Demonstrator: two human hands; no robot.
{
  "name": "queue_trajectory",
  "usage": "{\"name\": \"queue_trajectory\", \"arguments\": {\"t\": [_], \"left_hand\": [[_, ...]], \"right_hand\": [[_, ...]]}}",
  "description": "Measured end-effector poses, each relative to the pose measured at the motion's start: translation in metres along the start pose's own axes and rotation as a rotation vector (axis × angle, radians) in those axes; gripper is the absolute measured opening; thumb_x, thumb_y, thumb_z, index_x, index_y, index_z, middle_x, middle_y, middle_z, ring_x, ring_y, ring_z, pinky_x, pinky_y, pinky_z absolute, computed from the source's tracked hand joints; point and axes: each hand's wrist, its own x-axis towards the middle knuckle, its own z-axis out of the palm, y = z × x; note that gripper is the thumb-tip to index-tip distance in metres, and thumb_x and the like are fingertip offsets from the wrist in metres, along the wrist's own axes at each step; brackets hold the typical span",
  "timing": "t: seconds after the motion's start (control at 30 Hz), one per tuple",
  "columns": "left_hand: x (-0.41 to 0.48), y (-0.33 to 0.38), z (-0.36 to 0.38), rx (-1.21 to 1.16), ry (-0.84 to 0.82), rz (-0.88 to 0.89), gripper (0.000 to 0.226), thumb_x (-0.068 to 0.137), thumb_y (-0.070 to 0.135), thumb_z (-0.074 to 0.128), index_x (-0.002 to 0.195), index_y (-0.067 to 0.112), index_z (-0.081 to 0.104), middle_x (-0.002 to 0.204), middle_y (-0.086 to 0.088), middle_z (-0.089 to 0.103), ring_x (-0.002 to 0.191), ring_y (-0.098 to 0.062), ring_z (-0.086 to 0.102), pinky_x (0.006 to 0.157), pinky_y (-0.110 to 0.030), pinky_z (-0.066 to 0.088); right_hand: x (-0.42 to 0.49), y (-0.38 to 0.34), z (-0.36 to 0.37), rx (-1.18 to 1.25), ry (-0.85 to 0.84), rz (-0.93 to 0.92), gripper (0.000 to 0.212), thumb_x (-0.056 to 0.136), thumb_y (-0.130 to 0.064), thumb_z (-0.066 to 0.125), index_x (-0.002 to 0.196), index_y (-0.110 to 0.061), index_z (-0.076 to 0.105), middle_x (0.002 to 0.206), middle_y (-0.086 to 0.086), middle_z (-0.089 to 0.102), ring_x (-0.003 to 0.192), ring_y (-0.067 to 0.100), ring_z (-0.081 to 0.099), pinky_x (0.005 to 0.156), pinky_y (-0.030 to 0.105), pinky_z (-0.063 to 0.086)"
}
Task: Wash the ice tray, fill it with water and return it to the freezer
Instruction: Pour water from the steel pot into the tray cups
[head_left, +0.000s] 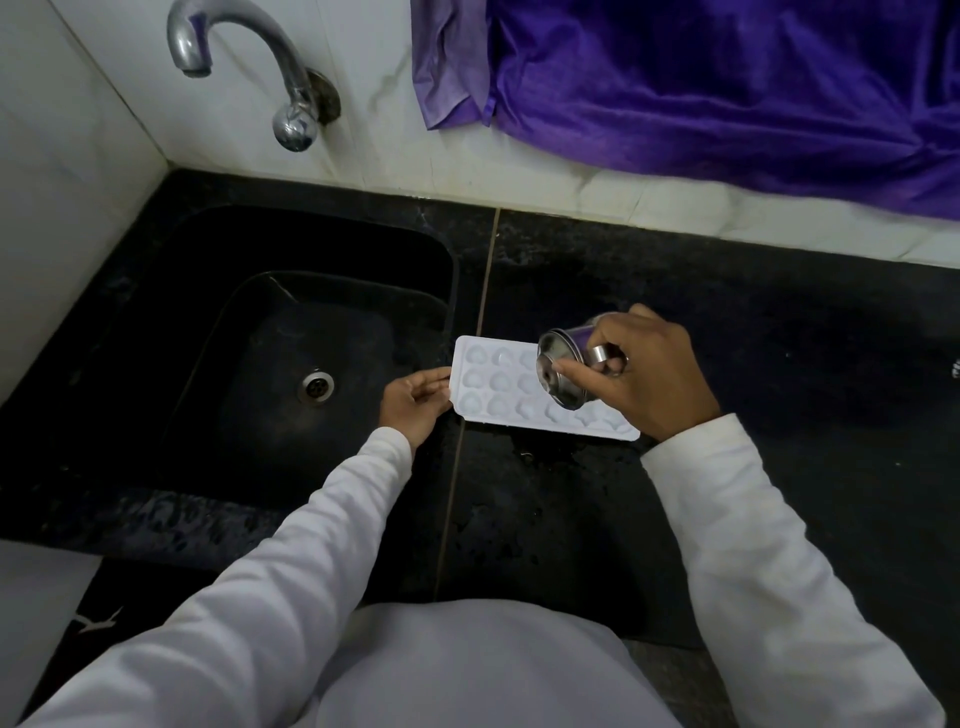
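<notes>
A white ice tray (498, 387) with several rounded moulds lies flat on the black counter just right of the sink. My left hand (415, 402) pinches the tray's left edge. My right hand (644, 374) grips a small steel cup (563, 364), which is tipped on its side above the tray's right half with its mouth facing left and down. The cup and my right hand hide part of the tray's right end.
A black sink (291, 364) with a metal drain (316, 385) sits to the left, under a chrome tap (244, 62) on the white tiled wall. Purple cloth (727, 78) hangs at the back right. The black counter (779, 338) has water drops in front of the tray.
</notes>
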Motion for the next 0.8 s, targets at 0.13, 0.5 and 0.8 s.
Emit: {"name": "queue_trajectory", "arguments": {"t": [0.13, 0.5, 0.8], "left_hand": [[0.0005, 0.0003, 0.0, -0.004, 0.001, -0.004, 0.029, 0.089, -0.006, 0.064, 0.114, 0.007, 0.07, 0.103, -0.008, 0.074, 0.096, -0.017, 0.071, 0.092, -0.03, 0.056], [0.0012, -0.0013, -0.0004, -0.002, -0.004, 0.002, 0.03, 0.09, -0.007, 0.063, 0.117, 0.004, 0.069, 0.106, -0.011, 0.074, 0.098, -0.018, 0.071, 0.082, -0.018, 0.058], [0.0016, -0.0008, -0.0005, 0.006, -0.005, 0.012, 0.029, 0.09, -0.007, 0.064, 0.115, 0.007, 0.07, 0.102, -0.007, 0.074, 0.093, -0.012, 0.071, 0.089, -0.025, 0.056]], "right_hand": [[0.0013, -0.001, -0.0021, 0.005, 0.002, -0.008, 0.038, 0.074, -0.035, 0.079, 0.064, -0.01, 0.053, 0.066, 0.001, 0.06, 0.067, 0.019, 0.05, 0.053, 0.031, 0.043], [0.005, -0.0071, -0.0079, 0.002, 0.018, -0.045, 0.037, 0.074, -0.036, 0.077, 0.063, -0.012, 0.051, 0.065, 0.002, 0.059, 0.066, 0.019, 0.049, 0.053, 0.031, 0.043], [0.0052, -0.0059, -0.008, -0.01, 0.014, -0.026, 0.039, 0.073, -0.033, 0.08, 0.062, -0.014, 0.048, 0.063, -0.01, 0.046, 0.066, 0.012, 0.041, 0.055, 0.014, 0.028]]}}
